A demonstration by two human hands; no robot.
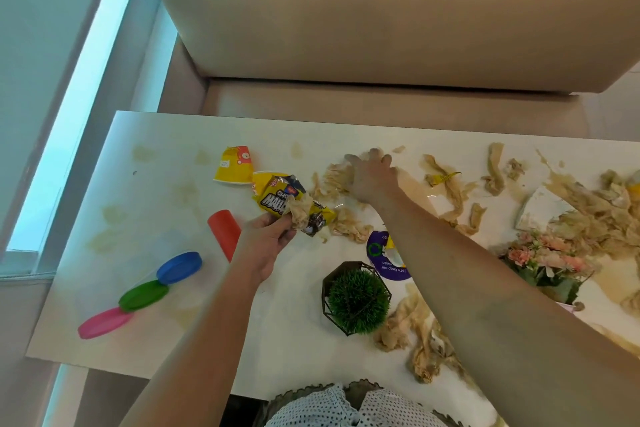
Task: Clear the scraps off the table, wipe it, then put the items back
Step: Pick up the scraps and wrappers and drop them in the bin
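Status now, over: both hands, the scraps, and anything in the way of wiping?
Left hand grips yellow snack wrapper plus tissue wad. Right hand spread on soggy tissue scraps. Green plant, flowers, red cup in the way.

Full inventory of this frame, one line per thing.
table: one, white, stained, centre
sofa: one, beige, behind table
lids: three, blue, green, pink, table's left
tumbler: one, red, lying left of centre
snack wrapper: one, yellow, held, centre
paper cup: one, yellow, crushed, beyond wrapper
tissue scraps: many, beige, strewn centre to right
potted plant: one, green, near edge
purple disc: one, beyond plant
flowers: one bunch, pink, right
white shard: one, right, among scraps
left hand: one, grips wrapper
right hand: one, flat on scraps
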